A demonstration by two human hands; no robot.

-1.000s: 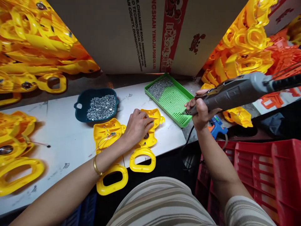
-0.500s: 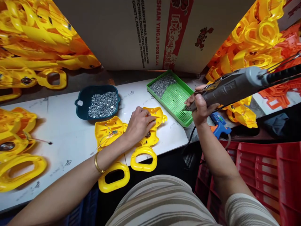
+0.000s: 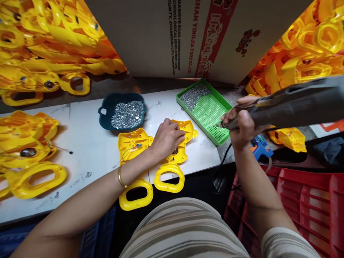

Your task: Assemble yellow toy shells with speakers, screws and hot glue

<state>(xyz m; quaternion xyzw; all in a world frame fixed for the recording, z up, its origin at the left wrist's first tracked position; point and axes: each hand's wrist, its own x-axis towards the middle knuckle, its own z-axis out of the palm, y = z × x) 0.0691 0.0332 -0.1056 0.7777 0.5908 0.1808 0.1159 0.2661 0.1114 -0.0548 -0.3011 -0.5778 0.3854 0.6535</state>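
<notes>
My right hand [image 3: 243, 123] is wrapped round a grey electric screwdriver [image 3: 290, 104], its tip down at the near end of the green perforated tray [image 3: 200, 107], where small screws are heaped at the far end. My left hand [image 3: 168, 139] lies over a yellow plastic shell half [image 3: 186, 127] with a loop handle [image 3: 170, 188]. Its fingers are curled and pinched inside the shell; what they hold there is hidden. Just left, partly behind my forearm, lies a second yellow shell half [image 3: 130, 141] with thin wires and a small circuit board.
A dark teal bowl [image 3: 106, 120] of small metal parts stands behind the shells. More yellow shells [image 3: 29, 150] lie at left, with piles further back on both sides. A big carton [image 3: 150, 43] stands behind. A blue tool [image 3: 259, 147] and red crate [image 3: 298, 200] are at right.
The whole scene has shifted right in view as my head turned slightly. The screwdriver's body appears swung and closer, its tip still at the tray. My left hand stays on the same shell.
</notes>
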